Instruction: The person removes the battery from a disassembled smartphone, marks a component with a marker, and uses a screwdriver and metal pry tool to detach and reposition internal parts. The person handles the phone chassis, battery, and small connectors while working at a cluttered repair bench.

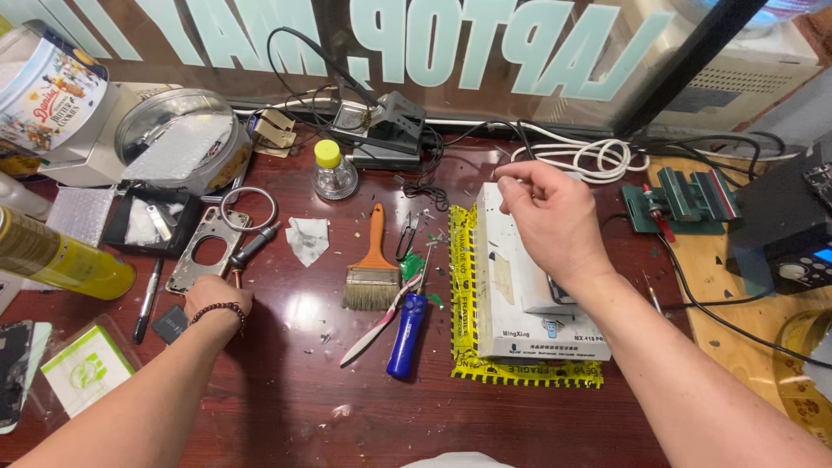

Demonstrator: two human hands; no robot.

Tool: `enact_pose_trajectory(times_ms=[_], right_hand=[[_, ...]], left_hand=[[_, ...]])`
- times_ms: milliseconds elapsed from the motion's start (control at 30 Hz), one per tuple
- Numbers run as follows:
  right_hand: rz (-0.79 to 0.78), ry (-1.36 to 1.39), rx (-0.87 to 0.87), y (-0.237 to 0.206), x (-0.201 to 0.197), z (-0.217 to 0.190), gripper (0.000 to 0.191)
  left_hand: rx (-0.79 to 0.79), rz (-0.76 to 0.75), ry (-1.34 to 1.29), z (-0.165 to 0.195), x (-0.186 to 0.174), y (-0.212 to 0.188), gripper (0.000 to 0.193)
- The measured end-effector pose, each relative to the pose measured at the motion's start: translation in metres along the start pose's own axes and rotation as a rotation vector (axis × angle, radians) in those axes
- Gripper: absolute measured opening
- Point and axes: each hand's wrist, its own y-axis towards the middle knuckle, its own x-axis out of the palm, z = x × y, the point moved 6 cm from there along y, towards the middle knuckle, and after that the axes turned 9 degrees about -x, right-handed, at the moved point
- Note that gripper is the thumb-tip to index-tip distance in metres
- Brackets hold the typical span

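My left hand [215,299] curls on the iron [253,247], its axis running up-right twd the ring [249,209]. Right hand [544,217] pinched over the white box [520,295]; can't tell what's in it.

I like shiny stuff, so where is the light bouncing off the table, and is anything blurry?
Head view: white glare patches shine on the dark red table between the left hand and the paintbrush; the picture is mostly sharp, the right hand too; the edges bend slightly outward.

bare forearms, dark beaded bracelet [218,309]
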Motion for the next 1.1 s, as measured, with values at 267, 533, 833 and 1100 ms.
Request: enact_pose_trajectory(times_ms=[267, 533, 833, 1100], right_hand=[[0.017, -0.057, 0.066, 0.001, 0.0, -0.011, 0.019], [0.034, 0.031, 0.002, -0.011, -0.011, -0.005, 0.018], [0.229, -0.422, 0.41, -0.094, -0.165, 0.14, 0.021], [-0.51, -0.707, 0.987, -0.221, -0.146, 0.231, 0.038]], left_hand=[[0.673, 0.235, -0.497, 0.04, -0.019, -0.065, 0.014], [0.884, 0.102, -0.65, 0.12, -0.039, -0.149, 0.013], [0.651, -0.104, -0.152, 0.157, 0.016, -0.129, 0.03], [0.171, -0.103, 0.122, 0.091, 0.043, -0.056, 0.044]])
